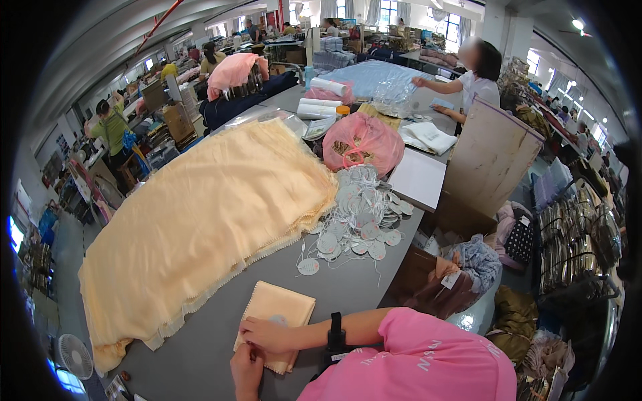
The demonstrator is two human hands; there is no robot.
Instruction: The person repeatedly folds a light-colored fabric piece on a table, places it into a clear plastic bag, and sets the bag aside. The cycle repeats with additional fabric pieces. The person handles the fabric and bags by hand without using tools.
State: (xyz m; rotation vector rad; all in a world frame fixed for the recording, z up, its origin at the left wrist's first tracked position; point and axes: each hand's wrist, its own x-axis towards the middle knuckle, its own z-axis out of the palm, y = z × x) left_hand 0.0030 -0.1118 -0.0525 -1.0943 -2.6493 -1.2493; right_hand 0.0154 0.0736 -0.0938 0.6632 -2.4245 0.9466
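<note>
A folded peach cloth (286, 299) with a scalloped edge lies on the grey table (210, 326) in front of me. My right hand (266, 335) is on top of it, fingers bent at its left edge, beside a round tag (278, 320) partly hidden by the hand. My left hand (247, 363) is close against the right fingertips at the cloth's lower left, thumb and finger together; whether it pinches something is too small to tell. Beyond them spreads a large stack of peach cloths (210, 190). Many round grey tags with white strings (351, 220) are heaped to its right.
A pink plastic bag (371, 145) and a white box (419, 175) stand behind the tags. Right of the table are open cartons (416, 270) with bundled cloths. A co-worker (476, 80) is at the far right side, near blue cloth (371, 77). A fan (75, 356) stands lower left.
</note>
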